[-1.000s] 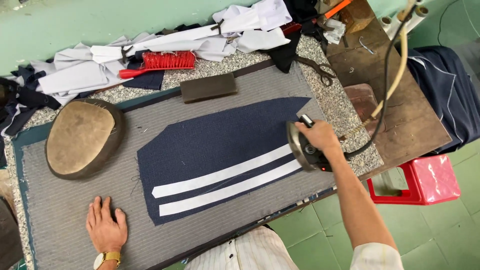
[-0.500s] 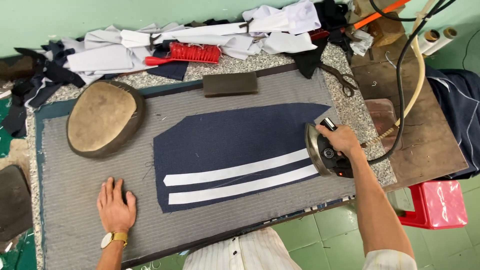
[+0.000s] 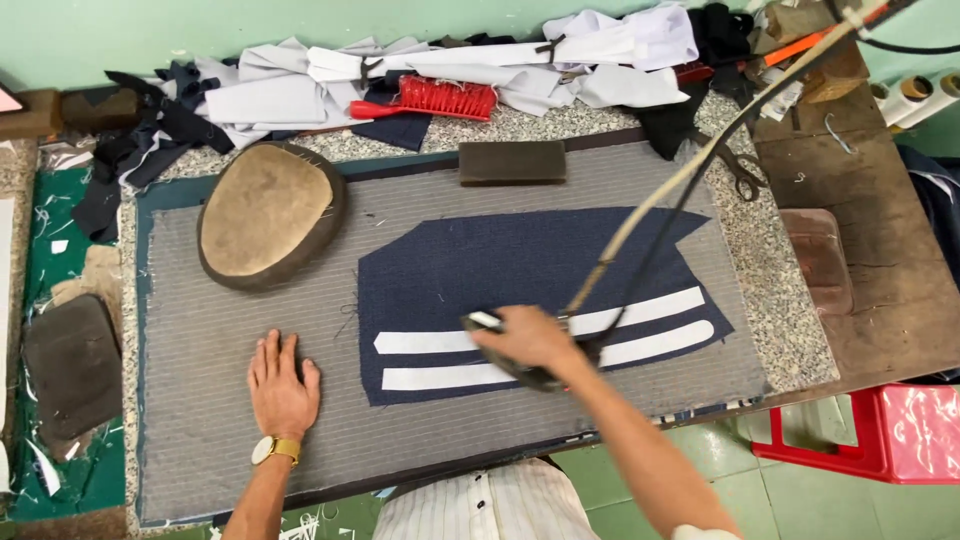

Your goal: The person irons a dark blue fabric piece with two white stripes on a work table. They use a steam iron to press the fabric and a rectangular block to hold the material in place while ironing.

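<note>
The fingers of the right hand (image 3: 527, 337) are clenched round the handle of a dark metal steam iron (image 3: 520, 368), most of it hidden beneath the hand. The iron rests on the two white strips of fusing tape (image 3: 640, 330) that run side by side along the lower part of a navy woven fabric panel (image 3: 500, 265), a long piece pointed at its right end. A black cord and a pale hose (image 3: 660, 200) rise from the iron and cross over the panel toward the upper right.

The left hand (image 3: 282, 385) lies flat, fingers released and slightly spread, on the grey ribbed pressing pad (image 3: 200, 400) just left of the panel; a gold wristwatch (image 3: 273, 449) sits on the wrist.

Near the left hand, further up the pad, sits a rounded tan pressing cushion (image 3: 268, 212) with a dark rim. A dark rectangular block (image 3: 512, 162) lies above the panel. On the speckled stone table (image 3: 790, 330) behind, a red bristle brush (image 3: 430, 98) rests among heaped white and grey cloth pieces (image 3: 300, 85), and dark scissors (image 3: 745, 175) lie at the right. A red plastic stool (image 3: 900, 425) stands on the green tiled floor.

The right forearm stretches diagonally from the lower right; the left comes straight up from below.
</note>
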